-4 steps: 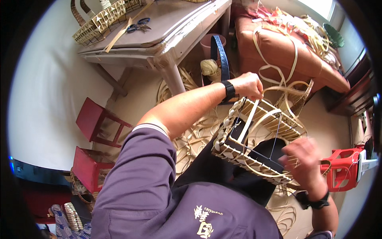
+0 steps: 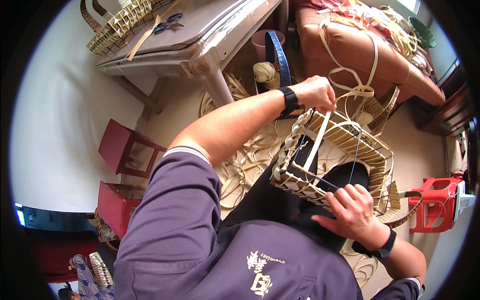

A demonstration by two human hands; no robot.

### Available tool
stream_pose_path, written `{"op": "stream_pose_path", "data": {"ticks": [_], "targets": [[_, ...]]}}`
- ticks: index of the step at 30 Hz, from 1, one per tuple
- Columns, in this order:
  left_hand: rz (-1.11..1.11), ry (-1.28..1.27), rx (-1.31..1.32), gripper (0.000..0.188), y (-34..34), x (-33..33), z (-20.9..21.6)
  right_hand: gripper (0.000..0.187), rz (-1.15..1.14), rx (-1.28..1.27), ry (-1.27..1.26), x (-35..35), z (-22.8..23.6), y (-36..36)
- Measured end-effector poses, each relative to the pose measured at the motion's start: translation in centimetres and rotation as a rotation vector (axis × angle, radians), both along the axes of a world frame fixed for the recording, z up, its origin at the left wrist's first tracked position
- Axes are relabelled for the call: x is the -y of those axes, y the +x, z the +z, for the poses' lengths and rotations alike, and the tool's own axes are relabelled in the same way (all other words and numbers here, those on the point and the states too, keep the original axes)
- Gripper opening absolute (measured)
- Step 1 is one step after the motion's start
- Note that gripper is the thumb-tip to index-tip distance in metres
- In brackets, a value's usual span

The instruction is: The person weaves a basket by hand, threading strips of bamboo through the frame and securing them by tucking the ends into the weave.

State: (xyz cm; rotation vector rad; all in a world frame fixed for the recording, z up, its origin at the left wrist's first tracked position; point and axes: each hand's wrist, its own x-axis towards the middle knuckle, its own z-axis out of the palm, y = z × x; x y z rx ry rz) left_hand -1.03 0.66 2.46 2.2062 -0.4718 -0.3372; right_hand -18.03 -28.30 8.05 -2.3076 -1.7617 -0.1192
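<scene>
A half-woven rectangular basket point(image 2: 377, 145) of pale flat strips over a dark wire frame rests tilted on my knees. Above its far left corner, my left hand point(image 2: 317, 93) is closed in a pinch on a pale weaving strip point(image 2: 320, 135), which runs taut down to the basket's near side. Beyond the fingers, the strip loops to the right towards the sofa. Against the near side of the basket lies my right hand point(image 2: 350, 212), its thumb spread away from bent fingers. The hand covers part of the woven wall.
Loose strips point(image 2: 245, 170) cover the floor. Scissors point(image 2: 168, 23) and another basket point(image 2: 120, 25) lie on the table point(image 2: 200, 45). A sofa point(image 2: 345, 55) heaped with strips stands at the far right, a red stool point(image 2: 432, 200) at right, maroon stools point(image 2: 122, 145) at left.
My right hand has moved left and down from beyond the right end onto the basket's near side. My left hand has risen slightly with the strip, and its loop beyond has shrunk.
</scene>
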Motion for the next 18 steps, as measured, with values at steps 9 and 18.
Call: {"op": "stream_pose_path", "data": {"ticks": [9, 18], "targets": [[0.037, 0.015, 0.042, 0.022, 2.2, 0.0, 1.0, 0.011, 0.078, 0.145, -0.141, -2.0, -2.5, 1.5], [0.02, 0.004, -0.061, 0.023, 4.7, -0.2, -2.3, 0.01, 0.323, -0.851, -0.486, 14.1, 11.4, 1.8]]}}
